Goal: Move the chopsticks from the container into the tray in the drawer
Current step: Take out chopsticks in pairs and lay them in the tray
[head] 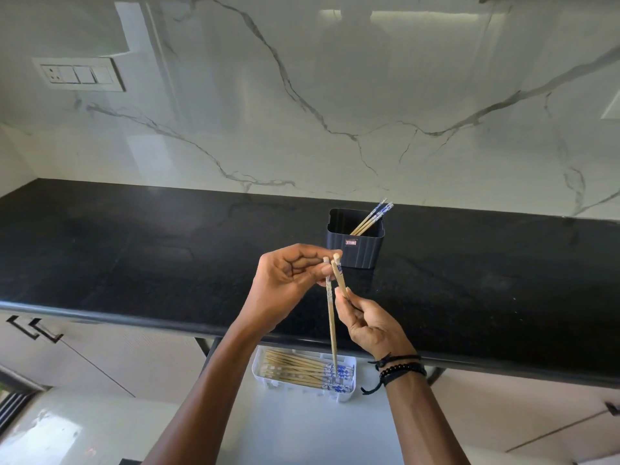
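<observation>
At frame centre, the dark ribbed plastic container (355, 245) hides the lower ends of its remaining blue-patterned bamboo chopsticks (370, 218); its small label is unreadable.

Only a small red-and-white label (351, 243) on the front of the dark container (355, 245), and honestly it's too tiny to read.

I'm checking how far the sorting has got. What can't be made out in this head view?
- Container: its wall hides the inside, so the count left is unclear.
- Tray: countertop edge covers its far side.
- Held chopsticks: the right hand hides one's lower end.
- Container label: too small to read.
</observation>
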